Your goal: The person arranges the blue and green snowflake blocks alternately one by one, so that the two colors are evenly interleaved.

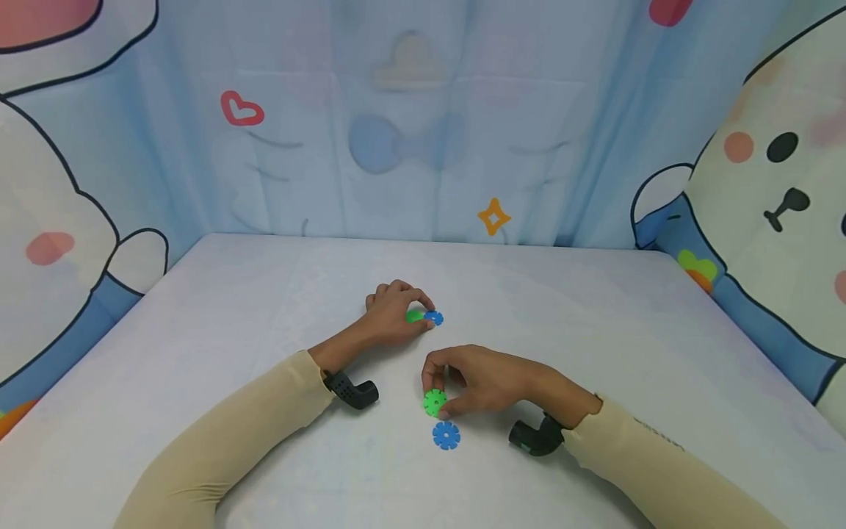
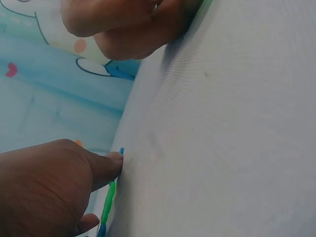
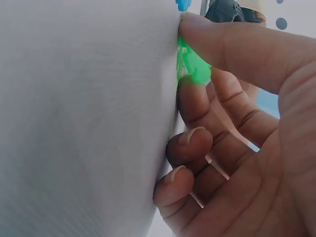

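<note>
Blue disc [image 1: 434, 318], thin, apparently plastic and notched at the rim, lies at the fingertips of the left hand [image 1: 394, 314], pinched between thumb and index finger. A green disc [image 1: 414, 316] sits just beside it under the arch of that hand, partly covered; the pair forms a row running sideways from left palm to fingertips. The left wrist view shows them edge-on against the desk [image 1: 562, 316], with a further blue edge [image 2: 102, 230] below the green; whether it is a separate piece cannot be told.

The right hand [image 1: 489, 376] grasps a second green disc [image 1: 435, 402] between thumb and index finger, its remaining fingers curled. This piece is round and toothed; the right wrist view shows part of it sloping off the desk. A second blue disc [image 1: 446, 435], of similar toothed outline, lies flat, face up, just beside the right thumb on the wearer's side.

The desk surface is white, matt and finely textured. Beyond both hands hangs a softly creased blue cloth backdrop [image 1: 277, 198]. Beige sleeves [image 1: 244, 433] end at both wrists.
</note>
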### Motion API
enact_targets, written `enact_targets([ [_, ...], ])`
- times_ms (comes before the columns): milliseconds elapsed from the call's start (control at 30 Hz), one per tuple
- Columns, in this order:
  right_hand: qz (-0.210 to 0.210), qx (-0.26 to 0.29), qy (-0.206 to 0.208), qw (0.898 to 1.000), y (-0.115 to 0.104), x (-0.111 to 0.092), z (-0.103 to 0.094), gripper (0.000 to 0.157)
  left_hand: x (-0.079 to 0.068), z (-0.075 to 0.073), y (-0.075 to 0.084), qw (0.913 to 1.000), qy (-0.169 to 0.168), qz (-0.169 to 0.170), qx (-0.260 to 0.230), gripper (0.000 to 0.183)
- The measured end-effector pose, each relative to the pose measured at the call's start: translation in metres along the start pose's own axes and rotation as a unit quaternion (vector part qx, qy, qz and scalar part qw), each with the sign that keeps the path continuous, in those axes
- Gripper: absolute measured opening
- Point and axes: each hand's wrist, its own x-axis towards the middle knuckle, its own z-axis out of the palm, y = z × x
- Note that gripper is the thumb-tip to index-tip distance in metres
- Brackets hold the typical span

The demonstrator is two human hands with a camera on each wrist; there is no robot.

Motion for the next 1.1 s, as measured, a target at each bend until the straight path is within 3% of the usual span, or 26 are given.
enact_targets([
  [267, -0.008, 0.012, -0.020, 1.000, 0.0022, 0.0001, -0.0031, 0.026, -0.0004, -0.0003, 0.0007, 1.0000, 0.000, 0.000, 0.000, 0.028],
  [500, -0.025, 0.045, -0.040, 0.998, 0.0048, -0.0022, -0.0072, 0.039, -0.0002, -0.0002, 0.0008, 1.0000, 0.000, 0.001, 0.003, 0.029],
  [700, -0.024, 0.056, -0.055, 0.997, 0.0056, -0.0023, -0.0090, 0.033, -0.0011, -0.0009, 0.0013, 1.0000, 0.001, 0.002, -0.001, 0.028],
  [1100, -0.017, 0.037, -0.036, 0.999, 0.0089, -0.0029, -0.0100, 0.029, -0.0002, -0.0006, -0.0007, 1.0000, -0.005, 0.002, 0.002, 0.030],
])
